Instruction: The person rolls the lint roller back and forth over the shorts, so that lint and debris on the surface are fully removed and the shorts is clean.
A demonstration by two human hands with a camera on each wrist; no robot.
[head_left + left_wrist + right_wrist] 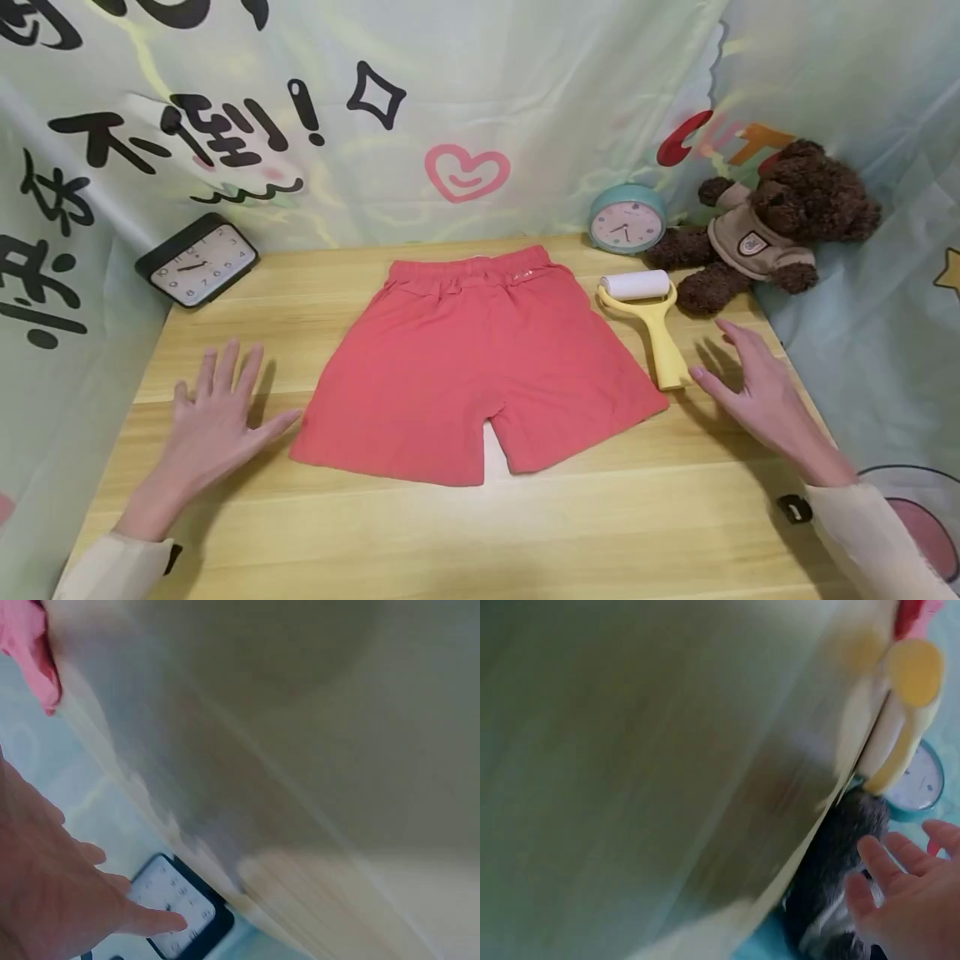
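A pair of red shorts [472, 358] lies spread flat on the wooden table, waistband toward the back wall. To their left hovers my left hand [217, 425], fingers spread and holding nothing, the thumb tip near the left leg hem. Over on the right, my right hand [765, 400] holds nothing, its thumb and fingers apart. Its thumb tip is close to the handle end of a yellow-handled lint roller [663, 350], which has a white roll and lies along the shorts' right side. The right wrist view shows the lint roller [911, 682] beyond the fingers.
A black-framed square clock [198, 260] stands at the back left. At the back right are a round teal clock [628, 219] and a brown teddy bear [765, 225] in a beige shirt. Printed cloth [540, 108] walls the table [420, 542] at the back and sides.
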